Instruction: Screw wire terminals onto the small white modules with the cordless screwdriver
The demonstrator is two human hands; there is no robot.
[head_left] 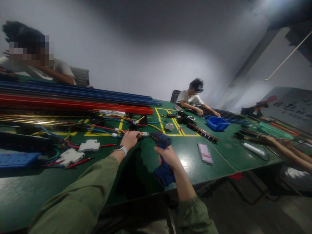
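Observation:
My right hand (168, 156) is wrapped round the handle of a blue cordless drill (163, 140), whose nose points left. At its tip is a small white part with an orange mark (144, 134), which my left hand (129, 139) pinches. Whether the bit touches that part is too small to tell. Red, blue and yellow wires (146, 125) run across the green table just beyond my left hand. Nearer me on the left lie white plastic modules (89, 145) with red wire ends. A small white block (169, 126) sits beyond the drill.
Long red channels (117, 106) and blue channels (97, 92) lie along the far left. A blue power strip (19, 159) is at the left. To the right are a blue bin (217, 123), a phone-like object (205, 153) and a black strip (203, 132). Several other people sit around the table.

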